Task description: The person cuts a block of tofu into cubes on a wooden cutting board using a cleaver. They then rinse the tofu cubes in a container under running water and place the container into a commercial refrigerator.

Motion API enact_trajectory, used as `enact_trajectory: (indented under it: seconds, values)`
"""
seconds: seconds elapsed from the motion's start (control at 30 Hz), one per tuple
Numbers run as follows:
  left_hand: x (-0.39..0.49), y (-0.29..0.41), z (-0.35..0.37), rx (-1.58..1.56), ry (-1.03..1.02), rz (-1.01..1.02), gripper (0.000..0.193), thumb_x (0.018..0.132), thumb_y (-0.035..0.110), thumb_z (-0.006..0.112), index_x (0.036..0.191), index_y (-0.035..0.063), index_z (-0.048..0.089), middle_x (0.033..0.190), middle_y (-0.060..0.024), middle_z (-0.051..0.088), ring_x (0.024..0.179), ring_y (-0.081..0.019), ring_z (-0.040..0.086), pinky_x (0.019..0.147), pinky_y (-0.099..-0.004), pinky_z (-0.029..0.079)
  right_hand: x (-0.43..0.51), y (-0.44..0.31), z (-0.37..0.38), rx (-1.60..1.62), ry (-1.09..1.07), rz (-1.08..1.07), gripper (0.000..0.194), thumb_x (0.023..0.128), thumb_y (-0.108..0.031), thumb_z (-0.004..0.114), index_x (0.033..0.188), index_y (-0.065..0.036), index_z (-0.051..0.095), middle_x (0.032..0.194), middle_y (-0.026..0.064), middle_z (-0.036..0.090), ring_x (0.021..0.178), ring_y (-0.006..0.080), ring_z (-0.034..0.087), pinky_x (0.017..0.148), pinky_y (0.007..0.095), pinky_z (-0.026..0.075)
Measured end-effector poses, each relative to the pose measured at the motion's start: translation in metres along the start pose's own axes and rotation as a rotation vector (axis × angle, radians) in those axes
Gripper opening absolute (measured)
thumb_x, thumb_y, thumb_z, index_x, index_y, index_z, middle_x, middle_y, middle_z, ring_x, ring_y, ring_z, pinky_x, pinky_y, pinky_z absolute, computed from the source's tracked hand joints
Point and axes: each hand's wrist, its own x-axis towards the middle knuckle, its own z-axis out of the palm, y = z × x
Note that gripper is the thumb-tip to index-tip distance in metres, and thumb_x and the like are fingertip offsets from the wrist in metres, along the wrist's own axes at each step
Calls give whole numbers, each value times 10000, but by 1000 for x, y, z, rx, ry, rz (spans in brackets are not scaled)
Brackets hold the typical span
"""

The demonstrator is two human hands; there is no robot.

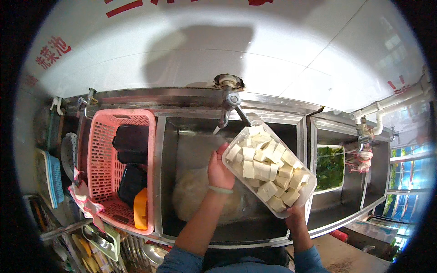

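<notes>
A clear plastic tub (309, 195) of white tofu cubes (262, 170) is held tilted over the middle stainless steel sink (201, 136). My left hand (221, 172), with a pale bangle at the wrist, bears against the tub's left side, some fingers hidden beneath it. At the lower right corner my right hand (296, 214) grips the tub, and its fingers are partly hidden. Just behind the tub is a metal faucet (226, 109) with a lever, its spout pointing into the sink. Cloudy water with a pale, blurred mass (194, 194) lies in the basin.
Left of the sink stands a pink perforated plastic basket (152, 170) with black containers (131, 143) and an orange item (140, 209). To the right, another sink (351, 194) holds a tray of leafy greens (329, 167). A red-and-white cloth (362, 159) hangs by its tap.
</notes>
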Motion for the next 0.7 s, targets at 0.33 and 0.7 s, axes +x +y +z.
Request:
enact_trajectory:
  seconds: [0.33,0.7]
  values:
    - [10,-21,5,-226,87,-45,339,1012,299,421,1049,59,657,1139,-102,657,1111,-275,583,1031,-453,429,-9,-14,-12,-45,61,-89,1053,527,-158,673,1489,-27,264,1431,147,431,1325,328,434,1124,423,355]
    - [15,-32,7,-279,33,-91,263,987,247,482,1097,65,638,1129,-92,670,1120,-293,591,1032,-473,433,-16,-22,-15,-78,56,-128,1065,533,-138,654,1503,-42,227,1457,152,401,1352,332,405,1145,440,319]
